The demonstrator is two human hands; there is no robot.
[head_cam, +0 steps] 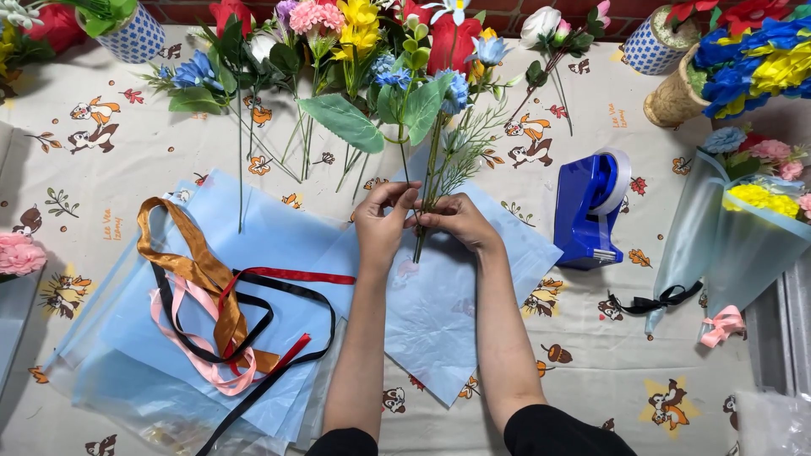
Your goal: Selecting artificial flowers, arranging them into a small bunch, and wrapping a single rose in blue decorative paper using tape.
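**Stems gathered in both hands over the blue sheets**

Left hand (382,224) and right hand (452,221) meet at mid-table, both pinched narrow on one small bunch of stems (429,169). The left fingertips close on the thin stems from the left side; the right fingers wrap the bunch just beside them. The bunch stands nearly upright in view: blue flowers (456,89) and big green leaves (348,122) at the top, cut ends pointing down toward the person. It hangs just above the top blue sheet (439,312), and I cannot tell whether the stem ends touch it.

Around: loose flowers (329,25) fanned along the far edge of the cloth (127,169). Ribbons (221,312), brown, pink, red and black, tangled on the sheets to the left. Blue tape dispenser (591,211) to the right, near. A wrapped bouquet (735,228) further right.

Risks, as judged:
- Thin stems could slide past one another if either pinch eases, and the heads would end up uneven.
- Top-heavy leaves could twist the bunch round in the fingers.
- The leaves sit close to the loose flowers behind; a lift or turn could snag them and drag stems across the cloth.
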